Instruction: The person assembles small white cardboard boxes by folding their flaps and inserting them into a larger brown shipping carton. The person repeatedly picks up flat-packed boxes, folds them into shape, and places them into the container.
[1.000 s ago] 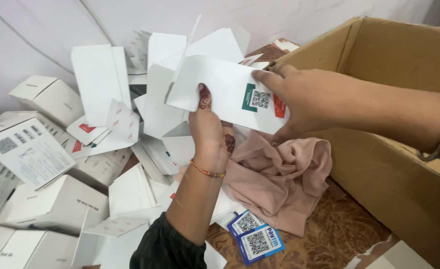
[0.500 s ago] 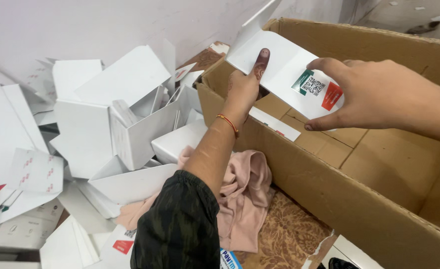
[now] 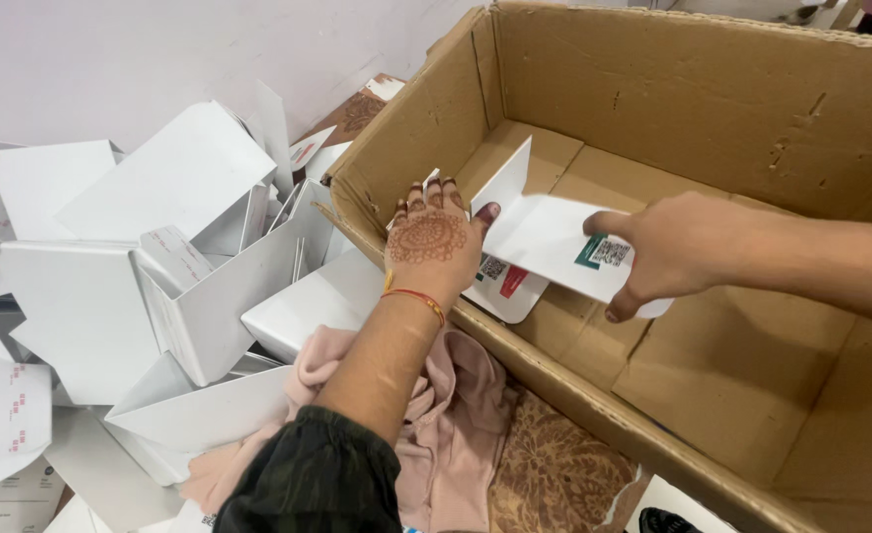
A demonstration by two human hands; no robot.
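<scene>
A flat white card packet (image 3: 545, 237) with a coloured label is held inside a large brown cardboard box (image 3: 752, 118). My right hand (image 3: 668, 252) grips its right end by the label. My left hand (image 3: 438, 242), patterned with henna and wearing a red thread bracelet, reaches over the box's near-left wall and touches the packet's left end with its fingertips. A second white packet (image 3: 500, 286) with a label lies on the box floor just under the held one.
A heap of white folded cartons (image 3: 189, 257) fills the left side. A pink cloth (image 3: 456, 415) lies against the box's outer wall on a brown patterned surface (image 3: 554, 474). A white wall (image 3: 159, 49) stands behind.
Both hands carried the white packet from above the carton heap rightwards and down into the cardboard box. The view has swung right, so the box now fills the frame.
</scene>
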